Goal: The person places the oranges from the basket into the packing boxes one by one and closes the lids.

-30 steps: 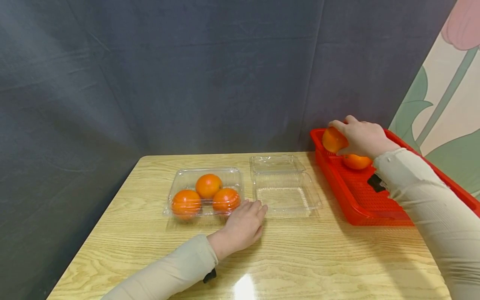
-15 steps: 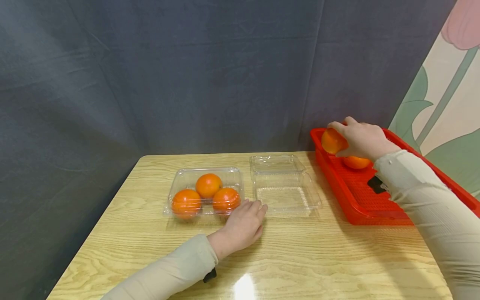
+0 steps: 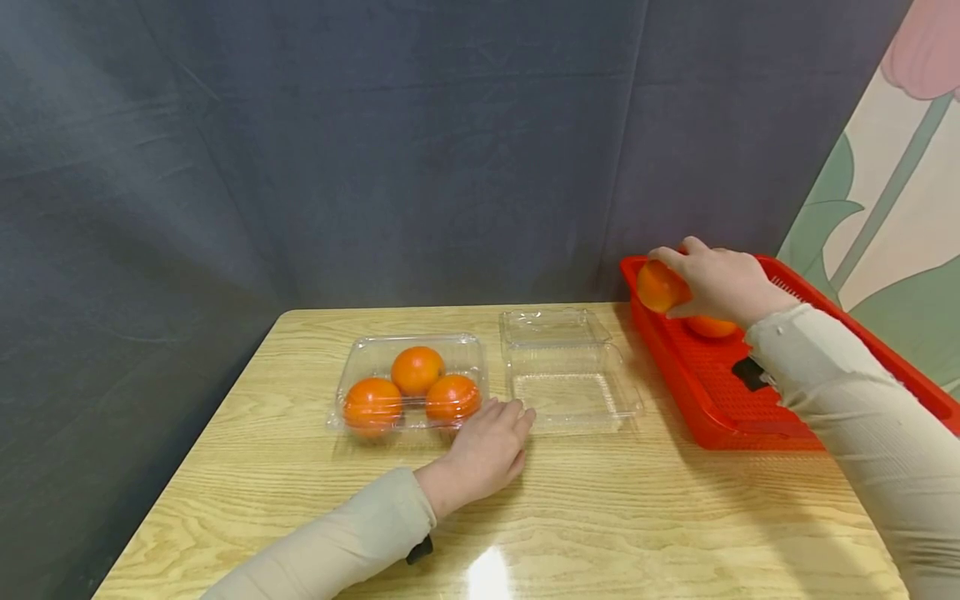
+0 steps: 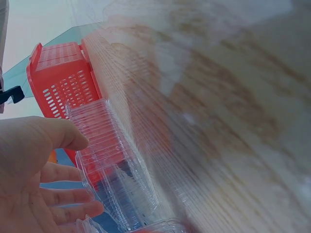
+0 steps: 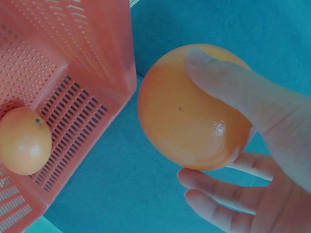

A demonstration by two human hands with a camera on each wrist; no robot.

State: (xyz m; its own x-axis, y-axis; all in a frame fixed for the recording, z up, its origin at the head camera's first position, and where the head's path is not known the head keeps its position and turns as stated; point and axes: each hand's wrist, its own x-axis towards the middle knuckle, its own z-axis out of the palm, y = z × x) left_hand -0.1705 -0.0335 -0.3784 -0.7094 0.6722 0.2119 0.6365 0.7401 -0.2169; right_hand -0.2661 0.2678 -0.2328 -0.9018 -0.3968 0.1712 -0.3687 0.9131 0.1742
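My right hand [image 3: 723, 282] grips an orange [image 5: 192, 114] between thumb and fingers, above the far left corner of the red basket [image 3: 693, 404]. Another orange [image 5: 25, 141] lies on the basket floor, partly covered by the hand in the head view. On the table, my left hand [image 3: 487, 450] rests with loosely extended fingers at the near right corner of a clear clamshell box [image 3: 408, 340] that has three oranges [image 3: 417, 372] inside. Just right of those fingertips stands a second clear box [image 3: 573, 392], its lid [image 3: 555, 327] folded back.
The light wooden table [image 3: 600, 517] ends at a dark curtain [image 3: 450, 167] behind. At the right, the basket's raised walls stand against a wall [image 3: 911, 192] with a painted flower.
My right hand has shifted slightly left with the orange, closer to the basket's left rim. The left hand and both clear boxes have stayed in place.
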